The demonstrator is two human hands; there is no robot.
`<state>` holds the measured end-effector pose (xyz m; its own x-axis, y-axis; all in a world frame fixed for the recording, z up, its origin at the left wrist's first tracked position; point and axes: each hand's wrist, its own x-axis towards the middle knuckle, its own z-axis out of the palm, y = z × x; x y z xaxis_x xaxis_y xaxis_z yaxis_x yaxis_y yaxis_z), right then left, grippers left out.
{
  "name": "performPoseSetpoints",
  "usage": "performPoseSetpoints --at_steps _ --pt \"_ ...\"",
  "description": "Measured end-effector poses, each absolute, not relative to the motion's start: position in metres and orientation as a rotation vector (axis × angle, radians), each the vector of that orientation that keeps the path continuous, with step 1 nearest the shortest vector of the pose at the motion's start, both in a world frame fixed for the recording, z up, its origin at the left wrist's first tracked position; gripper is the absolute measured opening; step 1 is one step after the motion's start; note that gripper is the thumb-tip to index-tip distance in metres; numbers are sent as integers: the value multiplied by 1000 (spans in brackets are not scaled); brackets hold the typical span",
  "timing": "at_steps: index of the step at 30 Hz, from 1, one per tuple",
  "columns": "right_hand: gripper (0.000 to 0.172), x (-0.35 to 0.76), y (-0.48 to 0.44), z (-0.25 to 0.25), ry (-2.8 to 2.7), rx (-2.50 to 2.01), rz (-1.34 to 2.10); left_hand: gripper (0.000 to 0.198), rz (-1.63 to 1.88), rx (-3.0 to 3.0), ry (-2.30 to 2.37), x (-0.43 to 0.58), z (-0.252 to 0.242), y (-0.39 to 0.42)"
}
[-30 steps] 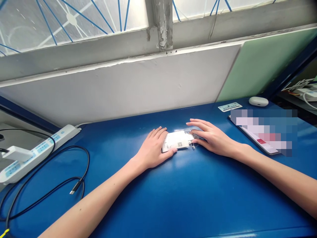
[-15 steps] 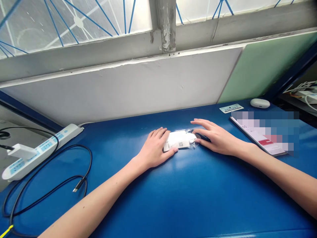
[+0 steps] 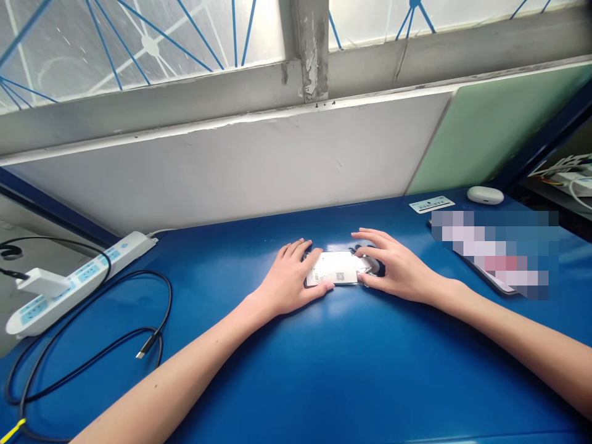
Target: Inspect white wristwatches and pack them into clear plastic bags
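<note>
A small flat packet (image 3: 333, 265), a white card with a printed square code inside clear shiny plastic, lies on the blue table. My left hand (image 3: 287, 279) holds its left end, index finger across the top and thumb along the near edge. At the other end, the thumb and index finger of my right hand (image 3: 398, 264) grip the clear plastic, while its other fingers stay raised and apart. Glare and the right fingers partly hide that end, so what lies inside the plastic there cannot be made out.
To the left lie a white power strip (image 3: 87, 277) with a plugged-in charger (image 3: 44, 285) and a looped black cable (image 3: 160, 283). At the right are a tablet-like device (image 3: 481, 262) with its screen blurred, a card (image 3: 432, 204) and a white earbud case (image 3: 485, 195). A wall panel (image 3: 231, 166) borders the back.
My right hand has shifted slightly left and nearer, its thumb and index finger closing over the packet's right end. My left hand keeps its hold almost unmoved.
</note>
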<state>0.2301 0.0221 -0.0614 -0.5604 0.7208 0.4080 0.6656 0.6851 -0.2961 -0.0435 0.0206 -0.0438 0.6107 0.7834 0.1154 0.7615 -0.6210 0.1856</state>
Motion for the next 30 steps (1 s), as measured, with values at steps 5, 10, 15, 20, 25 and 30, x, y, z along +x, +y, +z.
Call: performPoseSetpoints --at_steps 5,10,15,20,25,30 --pt "21 232 22 -57 -2409 -1082 18 66 339 2708 1326 -43 -47 21" --pt "20 244 30 -53 -2425 -1132 0 65 361 2701 1328 -44 -49 22" --pt "29 248 31 -52 -2441 -1180 71 66 369 2698 1306 -44 -48 22" --pt "29 241 25 -56 -2428 -1097 289 66 383 2703 1292 -45 -47 22" --pt "33 238 25 -58 -2439 -1085 404 69 383 2721 1272 -45 -46 22" --pt "26 243 29 -51 -2474 -1056 498 69 362 2718 1310 -43 -45 21"
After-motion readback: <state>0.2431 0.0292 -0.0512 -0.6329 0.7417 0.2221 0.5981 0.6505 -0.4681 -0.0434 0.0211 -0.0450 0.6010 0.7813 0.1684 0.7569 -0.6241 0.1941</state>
